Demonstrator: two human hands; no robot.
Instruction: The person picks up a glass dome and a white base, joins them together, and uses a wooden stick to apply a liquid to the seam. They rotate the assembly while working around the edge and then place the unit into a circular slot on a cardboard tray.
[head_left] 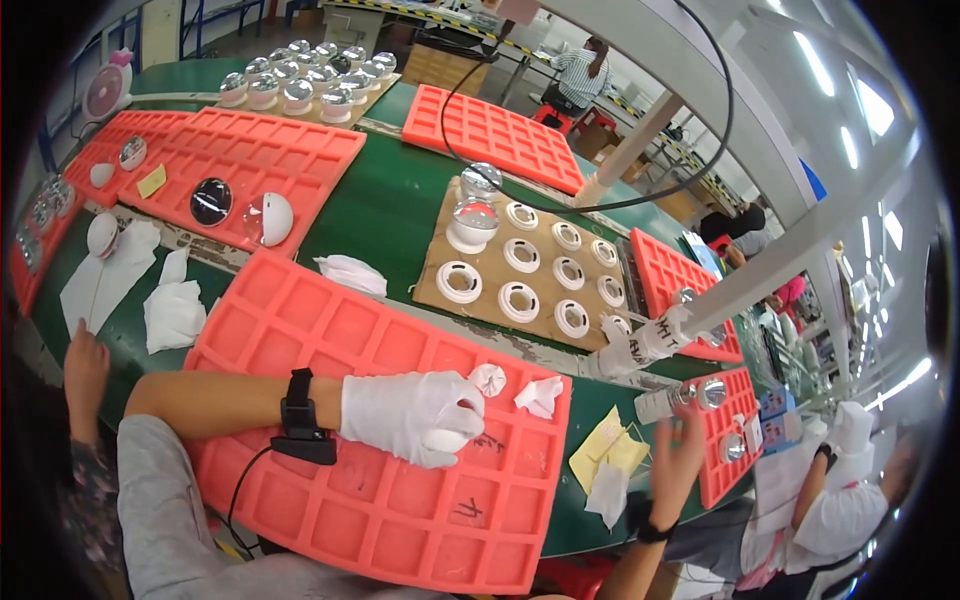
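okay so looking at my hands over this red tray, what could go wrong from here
The left hand, gloved white, pinches a small crumpled tissue over the red tray; it might drop into a compartment. The right hand is blurred beside a bottle near the belt's edge and might knock it over.

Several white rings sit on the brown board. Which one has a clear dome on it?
The ring at the board's far-left corner. It alone carries a clear dome; the other rings are open, showing empty holes.
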